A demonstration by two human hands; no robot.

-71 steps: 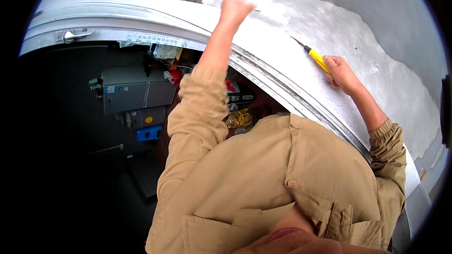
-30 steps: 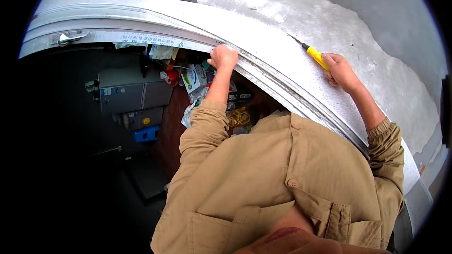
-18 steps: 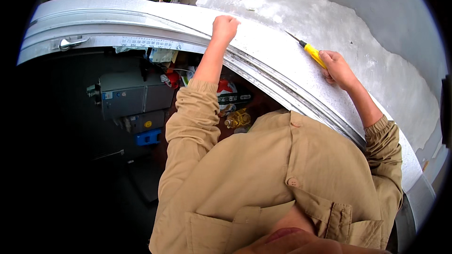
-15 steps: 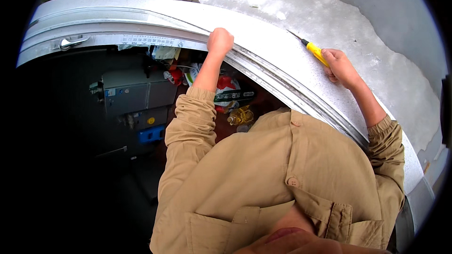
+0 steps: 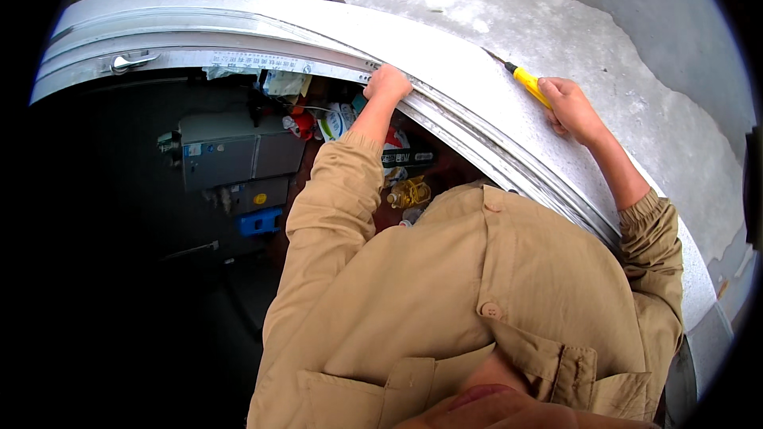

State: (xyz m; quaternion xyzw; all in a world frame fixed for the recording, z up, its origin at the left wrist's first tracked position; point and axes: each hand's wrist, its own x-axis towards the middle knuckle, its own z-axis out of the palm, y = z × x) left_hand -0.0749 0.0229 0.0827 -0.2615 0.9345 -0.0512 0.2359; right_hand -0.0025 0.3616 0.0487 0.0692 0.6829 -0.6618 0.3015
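- Two hands worked the metal frame: the left hand curled over its rail.
- The right hand gripped a yellow screwdriver; keeping it steady and braced seemed wise.

Both arms outstretched, hands closed

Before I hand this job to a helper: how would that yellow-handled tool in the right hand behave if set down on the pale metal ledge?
The yellow-handled tool looks thin and stiff, probably light. Its handle seems rounded, so it may roll. The metal ledge under the right hand looks smooth, so it could slide.
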